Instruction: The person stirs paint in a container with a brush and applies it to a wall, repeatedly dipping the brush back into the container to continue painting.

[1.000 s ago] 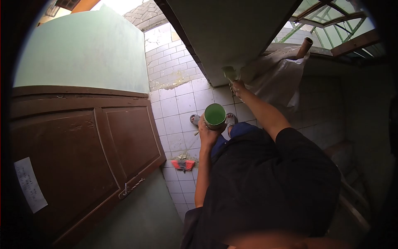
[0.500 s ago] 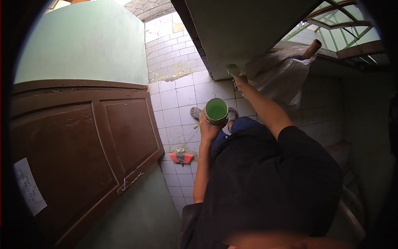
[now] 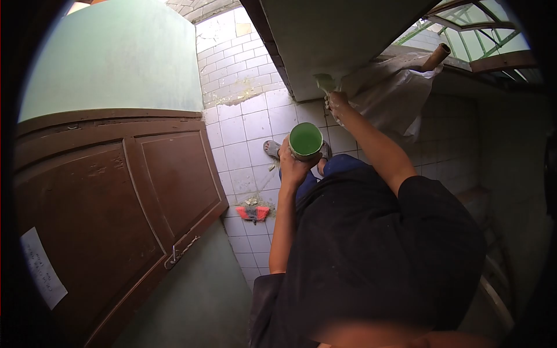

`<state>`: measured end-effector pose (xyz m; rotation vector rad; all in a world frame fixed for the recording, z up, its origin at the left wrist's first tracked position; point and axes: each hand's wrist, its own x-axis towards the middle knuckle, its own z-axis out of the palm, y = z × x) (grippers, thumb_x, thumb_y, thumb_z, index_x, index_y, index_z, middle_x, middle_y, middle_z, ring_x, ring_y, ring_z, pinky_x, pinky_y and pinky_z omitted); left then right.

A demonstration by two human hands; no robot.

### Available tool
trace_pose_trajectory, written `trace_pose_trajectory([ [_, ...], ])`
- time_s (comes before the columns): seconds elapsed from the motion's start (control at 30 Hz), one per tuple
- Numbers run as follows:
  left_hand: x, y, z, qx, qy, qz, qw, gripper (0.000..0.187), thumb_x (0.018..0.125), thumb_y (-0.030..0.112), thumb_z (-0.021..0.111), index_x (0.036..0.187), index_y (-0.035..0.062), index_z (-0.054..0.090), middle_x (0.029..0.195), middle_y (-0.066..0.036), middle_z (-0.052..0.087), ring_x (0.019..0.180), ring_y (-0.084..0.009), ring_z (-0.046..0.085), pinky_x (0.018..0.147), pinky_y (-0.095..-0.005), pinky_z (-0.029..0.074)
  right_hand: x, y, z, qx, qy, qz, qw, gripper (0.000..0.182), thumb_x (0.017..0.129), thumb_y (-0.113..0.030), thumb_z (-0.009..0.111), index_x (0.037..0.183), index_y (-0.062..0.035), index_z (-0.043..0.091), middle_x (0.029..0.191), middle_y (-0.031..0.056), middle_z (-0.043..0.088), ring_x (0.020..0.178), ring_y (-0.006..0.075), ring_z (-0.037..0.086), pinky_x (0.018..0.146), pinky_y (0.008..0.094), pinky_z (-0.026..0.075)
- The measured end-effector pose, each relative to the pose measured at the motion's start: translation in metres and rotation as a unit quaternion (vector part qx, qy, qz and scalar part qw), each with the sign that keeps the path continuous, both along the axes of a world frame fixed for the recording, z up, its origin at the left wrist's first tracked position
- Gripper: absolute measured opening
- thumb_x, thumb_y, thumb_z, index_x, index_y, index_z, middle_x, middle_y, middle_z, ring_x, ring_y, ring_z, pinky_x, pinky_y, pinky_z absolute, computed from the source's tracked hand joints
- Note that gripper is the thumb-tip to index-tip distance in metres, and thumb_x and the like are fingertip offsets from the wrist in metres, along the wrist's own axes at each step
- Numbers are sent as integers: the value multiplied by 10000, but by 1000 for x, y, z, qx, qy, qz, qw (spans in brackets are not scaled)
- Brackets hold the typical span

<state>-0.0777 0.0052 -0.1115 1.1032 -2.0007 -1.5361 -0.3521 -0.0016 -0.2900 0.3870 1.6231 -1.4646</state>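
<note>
My left hand [image 3: 294, 166] is closed around a paint can [image 3: 306, 141] from its left side and below. Green paint shows inside the can, which is held in front of my legs. Farther forward and to the right, my right hand [image 3: 337, 105] grips the handle of a paintbrush [image 3: 326, 82]. Its pale green bristles appear to touch the lower part of the shaded wall [image 3: 316, 43]. White smears mark the right hand. My fingers hide most of the brush handle.
A brown panelled door [image 3: 87, 197] stands at the left. On the tiled floor [image 3: 238, 153] lies a red and black broom head [image 3: 253, 213] beside debris. A translucent plastic sheet [image 3: 391, 95] hangs by the window [image 3: 481, 35], with a brown roll [image 3: 436, 57] on top.
The view has shifted slightly. The brush has tilted, its bristles now pointing more to the left along the wall. The paint can has moved a little forward; both grips stay the same.
</note>
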Motion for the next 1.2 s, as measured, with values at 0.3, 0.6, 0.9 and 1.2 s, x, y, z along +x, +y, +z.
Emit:
trace_pose_trajectory([
  [0.3, 10, 6, -4, -18, 7, 12, 1000, 636, 709, 161, 952, 1257, 52, 647, 1198, -124, 660, 1106, -287, 667, 952, -409, 538, -18, -1, 39, -124, 45, -14, 991, 127, 1012, -106, 558, 900, -46, 555, 687, 62, 551, 501, 178, 506, 431, 339, 386],
  [0.6, 8, 5, 11, 13, 9, 9, 1000, 607, 686, 167, 927, 1244, 79, 704, 1299, -139, 660, 1225, -392, 591, 1065, -480, 460, 0, -12, -79, -1, -21, 33, 999, 110, 990, -147, 591, 970, -48, 547, 674, 77, 534, 496, 179, 504, 414, 331, 364],
  [0.9, 18, 16, 5, 19, -6, 43, 999, 653, 692, 182, 938, 1288, 78, 692, 1334, -150, 648, 1211, -385, 591, 1064, -487, 464, -17, -73, -17, -25, -53, -27, 998, 65, 969, -69, 472, 942, -43, 525, 703, 94, 525, 504, 204, 478, 441, 339, 357],
  [1.2, 10, 13, -6, -91, -6, 24, 996, 593, 727, 163, 940, 1239, 50, 661, 1201, -139, 663, 1101, -315, 676, 943, -422, 543, 2, 5, 74, -136, 11, -29, 990, 137, 958, -181, 615, 882, -96, 538, 699, 54, 532, 496, 160, 475, 423, 301, 350],
])
